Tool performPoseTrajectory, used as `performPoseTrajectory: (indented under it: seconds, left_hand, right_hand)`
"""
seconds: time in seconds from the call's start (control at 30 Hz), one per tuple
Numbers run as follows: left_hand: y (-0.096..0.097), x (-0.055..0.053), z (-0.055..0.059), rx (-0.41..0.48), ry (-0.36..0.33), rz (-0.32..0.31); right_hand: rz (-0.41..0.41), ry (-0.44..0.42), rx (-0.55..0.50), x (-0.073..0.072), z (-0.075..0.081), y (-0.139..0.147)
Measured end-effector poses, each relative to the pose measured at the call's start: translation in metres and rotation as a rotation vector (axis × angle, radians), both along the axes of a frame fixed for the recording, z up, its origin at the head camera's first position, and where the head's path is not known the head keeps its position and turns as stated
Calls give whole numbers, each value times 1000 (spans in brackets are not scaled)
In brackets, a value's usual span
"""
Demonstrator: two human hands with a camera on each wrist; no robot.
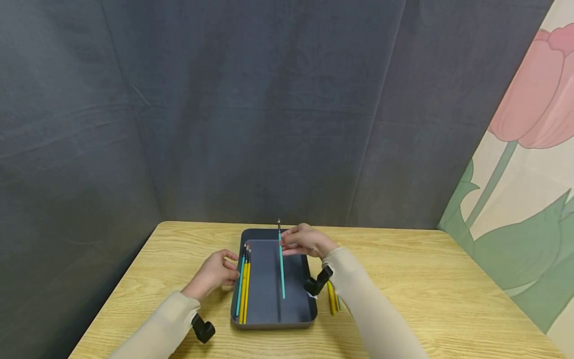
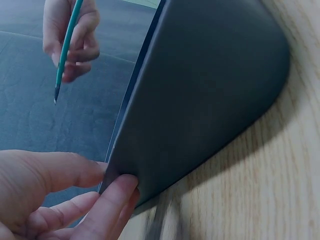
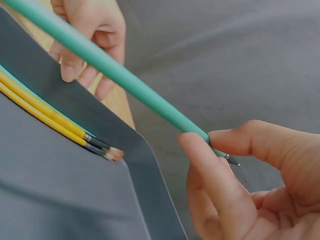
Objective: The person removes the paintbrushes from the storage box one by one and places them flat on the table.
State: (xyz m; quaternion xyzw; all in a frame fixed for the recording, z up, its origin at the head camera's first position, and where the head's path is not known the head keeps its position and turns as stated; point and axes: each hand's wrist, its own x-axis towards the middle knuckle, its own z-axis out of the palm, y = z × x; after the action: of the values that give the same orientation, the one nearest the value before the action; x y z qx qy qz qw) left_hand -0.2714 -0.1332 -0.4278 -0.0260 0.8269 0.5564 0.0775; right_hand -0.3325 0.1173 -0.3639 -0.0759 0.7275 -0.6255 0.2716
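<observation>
My right hand (image 1: 309, 240) pinches a teal paintbrush (image 1: 282, 274) between thumb and fingertips, near its bristle end. The brush is held above a dark grey rectangular tray (image 1: 264, 289), bristles pointing away and handle toward me. At the tray's left side, my left hand (image 1: 214, 273) grips the rim, thumb over the inside and fingers on the outer wall, as the left wrist view shows. Along the tray's left wall lie two yellow paintbrushes (image 3: 55, 112) and another teal paintbrush (image 1: 240, 284), bristles toward the far end.
Right of the tray, partly behind my right forearm, several yellow and green-blue handles (image 1: 332, 299) lie on the wooden table (image 1: 430, 289). A dark cloth (image 1: 269, 124) hangs behind the table, and a tulip-patterned wall hanging (image 1: 515, 199) is at the right.
</observation>
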Motion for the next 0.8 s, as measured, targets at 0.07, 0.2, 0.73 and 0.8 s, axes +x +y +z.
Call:
performPoseTrajectory:
  seconds: [0.07,0.2,0.73,0.8]
  left_hand:
    - [0,0,-1,4,4,-1]
    - [1,-1,-2,3,2,3]
    - [1,2,0,8,15,8]
    - [1,2,0,11,19,7]
  right_hand:
    - [0,4,-2,1,1,9]
    - [-5,7,-7,4,3,27]
    - [-9,37,0,3,-10,100]
    - [-6,31,-4,2,-12,108]
